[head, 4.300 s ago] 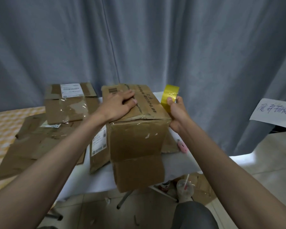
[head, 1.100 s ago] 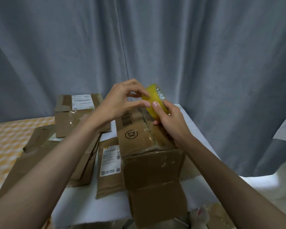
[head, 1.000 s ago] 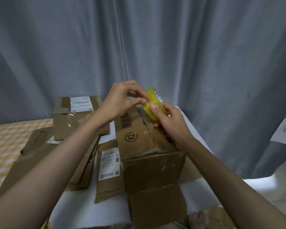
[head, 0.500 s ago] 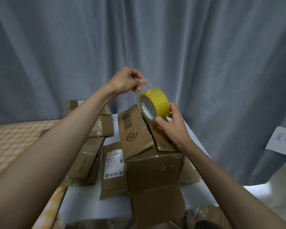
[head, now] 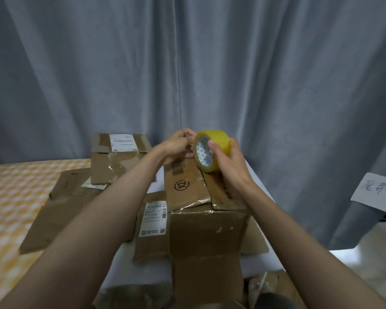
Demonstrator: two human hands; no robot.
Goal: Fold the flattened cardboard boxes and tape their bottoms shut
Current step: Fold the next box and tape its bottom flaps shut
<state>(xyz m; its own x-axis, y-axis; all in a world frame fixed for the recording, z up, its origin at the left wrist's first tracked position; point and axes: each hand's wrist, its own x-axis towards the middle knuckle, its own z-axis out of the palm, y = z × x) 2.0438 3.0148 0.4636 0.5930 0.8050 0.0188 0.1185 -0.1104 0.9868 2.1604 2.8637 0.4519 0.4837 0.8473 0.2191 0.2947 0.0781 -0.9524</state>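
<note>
Cardboard throughout, L to R. Counts: 1 erected box (head: 206, 221) under both hands; 1 smaller taped box (head: 114, 161) w/ white label, beyond and left of the L hand; a pile of flattened boxes (head: 60, 210) under and left of the L forearm, number unclear since they overlap; 1 flat piece w/ shipping label (head: 153, 228) between the L forearm and the erected box, leaning against or lying just beside its left side. Tape rolls: 1. Hands: 2, bare.

L hand (head: 176, 144): fingers curled, tips pinched together at the roll's left rim; whether they hold the tape end cannot be told. It hovers over the far-left corner of the erected box.

Yellow tape roll (head: 211, 150): gripped by the R hand (head: 228, 168), thumb on the core opening, fingers round the far side. Roll stands on edge, its lower rim touching the box top at the centre seam, far end. Core axis about level; opening faces left and toward the camera.

Erected box: long axis runs away from the person; top flaps closed but slightly raised along the seam; one flap hangs down the near face, below both wrists.

Surroundings: white table (head: 129, 264) under the boxes; yellow-checked surface (head: 7, 197) left of the L arm; grey curtain (head: 276, 85) behind both hands; handwritten paper sheet (head: 377, 192) right of the R arm.
</note>
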